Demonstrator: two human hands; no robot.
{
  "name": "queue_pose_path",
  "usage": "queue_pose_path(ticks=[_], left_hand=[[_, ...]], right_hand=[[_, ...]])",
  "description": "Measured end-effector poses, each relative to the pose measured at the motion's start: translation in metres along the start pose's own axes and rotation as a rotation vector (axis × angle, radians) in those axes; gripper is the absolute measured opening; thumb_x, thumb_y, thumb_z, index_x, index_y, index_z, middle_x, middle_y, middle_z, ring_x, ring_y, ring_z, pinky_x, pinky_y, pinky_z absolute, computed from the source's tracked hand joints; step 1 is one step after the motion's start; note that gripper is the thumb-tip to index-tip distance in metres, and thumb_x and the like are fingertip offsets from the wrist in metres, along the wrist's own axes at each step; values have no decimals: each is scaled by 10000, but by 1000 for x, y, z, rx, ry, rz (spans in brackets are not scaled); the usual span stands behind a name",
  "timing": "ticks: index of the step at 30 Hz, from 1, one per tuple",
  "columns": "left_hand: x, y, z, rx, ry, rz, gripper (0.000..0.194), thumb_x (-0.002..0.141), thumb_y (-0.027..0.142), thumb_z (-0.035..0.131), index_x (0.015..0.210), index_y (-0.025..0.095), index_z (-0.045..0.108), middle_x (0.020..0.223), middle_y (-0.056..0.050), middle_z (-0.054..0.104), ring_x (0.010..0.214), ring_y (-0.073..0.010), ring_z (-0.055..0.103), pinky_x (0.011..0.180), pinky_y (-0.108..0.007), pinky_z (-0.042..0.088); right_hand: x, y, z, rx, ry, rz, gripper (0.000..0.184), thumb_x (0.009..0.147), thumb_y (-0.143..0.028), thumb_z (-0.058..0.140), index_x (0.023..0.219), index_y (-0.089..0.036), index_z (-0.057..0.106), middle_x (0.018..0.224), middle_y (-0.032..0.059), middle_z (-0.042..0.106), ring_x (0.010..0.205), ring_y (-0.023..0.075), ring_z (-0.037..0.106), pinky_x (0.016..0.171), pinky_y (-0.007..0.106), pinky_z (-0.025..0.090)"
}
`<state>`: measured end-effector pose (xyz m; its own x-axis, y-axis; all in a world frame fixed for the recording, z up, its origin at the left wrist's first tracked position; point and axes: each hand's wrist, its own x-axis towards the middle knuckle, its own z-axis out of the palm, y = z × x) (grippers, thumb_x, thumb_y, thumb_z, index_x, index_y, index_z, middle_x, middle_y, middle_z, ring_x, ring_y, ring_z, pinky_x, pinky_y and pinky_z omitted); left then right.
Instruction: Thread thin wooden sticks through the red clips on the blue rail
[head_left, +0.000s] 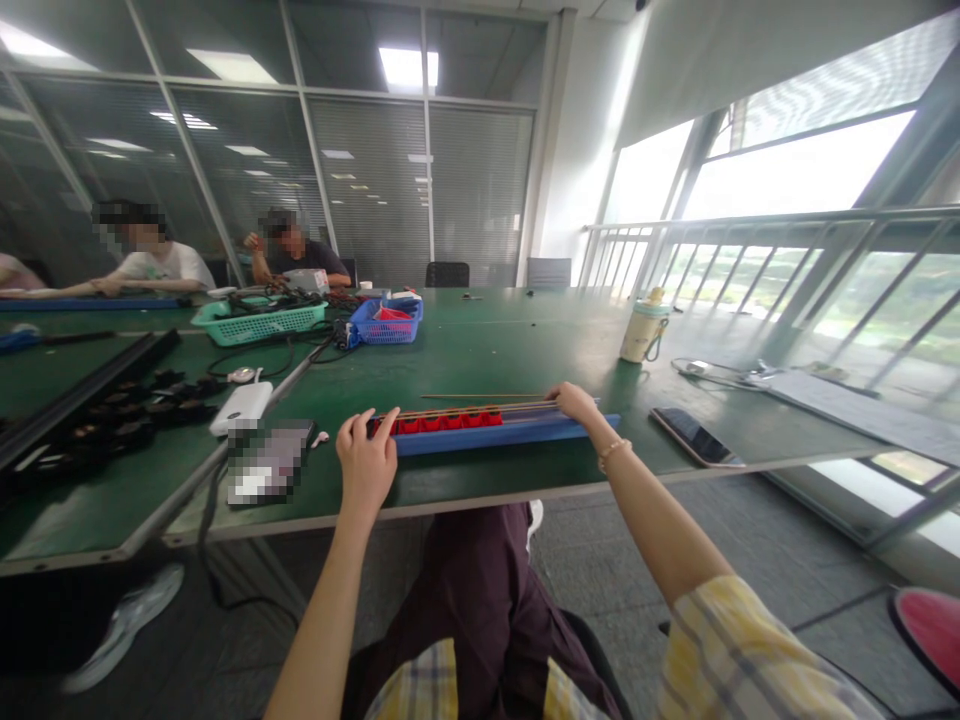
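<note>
A long blue trough (pixel 480 437) lies on the green table in front of me, with a row of red pieces (pixel 450 421) inside its left and middle part. Thin wooden-looking sticks (pixel 517 407) run lengthwise over the red pieces. My left hand (pixel 369 455) is at the trough's left end, its fingers curled around that end. At the other side, my right hand (pixel 576 402) has its fingers closed on the right ends of the thin sticks, above the trough. Its fingertips are partly hidden. Another thin stick (pixel 457 396) lies just behind the trough.
A phone (pixel 694 436) and a bottle (pixel 645 328) stand to the right. On the left are a white power bank (pixel 242 407), another phone (pixel 274 460) and dark parts (pixel 112 430). Behind sit a green basket (pixel 259 325) and a blue basket (pixel 386 325). Two people sit across the table.
</note>
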<state>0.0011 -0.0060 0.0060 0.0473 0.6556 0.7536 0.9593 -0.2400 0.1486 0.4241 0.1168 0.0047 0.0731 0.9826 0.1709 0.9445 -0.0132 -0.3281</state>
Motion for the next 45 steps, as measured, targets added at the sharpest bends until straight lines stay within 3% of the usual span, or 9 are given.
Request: queue_pose_path(ticks=[15,25,29,35,38,45], left_hand=[[-1,0,0,-5,7,-7,460,905,195,442,1321,280,622,1315,-132,527,1255,-320,386,1095,-537,360],[1,3,-2,-7,4,-8,452,902,191,446,1305,276,632,1303,-131,535,1249,-317,390,1087,-526,363],[1,3,-2,-13,2,-13,450,898,188,450,1299,272,636,1296,-131,536,1247,-316,394,1084,-527,365],[0,0,0,5,-1,-3,446,912,190,449,1313,271,628,1304,-139,541,1247,-315,396,1086,-524,370],[-1,-1,-1,1,-3,-9,446,913,187,453,1314,272,627,1313,-143,541,1253,-317,394,1089,-529,368],[-1,-2,0,17,-7,-15,443,928,195,438,1323,280,620,1312,-126,540,1254,-315,396,1095,-519,367]], right_hand=[[-2,-3,-5,-4,-2,-12,268,750,-153,602,899,-216,815,732,79,744,728,204,678,711,270,499],[-1,1,-3,-1,-2,-6,402,738,-93,498,956,-230,808,912,70,770,878,207,684,750,259,485],[0,4,0,193,59,-8,418,695,-84,460,894,-213,804,912,53,770,893,196,681,783,264,498],[-3,7,-2,689,180,-136,361,700,-208,477,890,-163,780,862,67,756,722,165,646,720,285,522],[-10,5,-9,845,125,-206,304,714,-321,590,902,-161,768,837,70,746,738,173,631,696,288,500],[-29,-2,-27,956,-91,-243,436,676,-494,780,970,-171,774,895,70,746,848,197,639,773,308,477]])
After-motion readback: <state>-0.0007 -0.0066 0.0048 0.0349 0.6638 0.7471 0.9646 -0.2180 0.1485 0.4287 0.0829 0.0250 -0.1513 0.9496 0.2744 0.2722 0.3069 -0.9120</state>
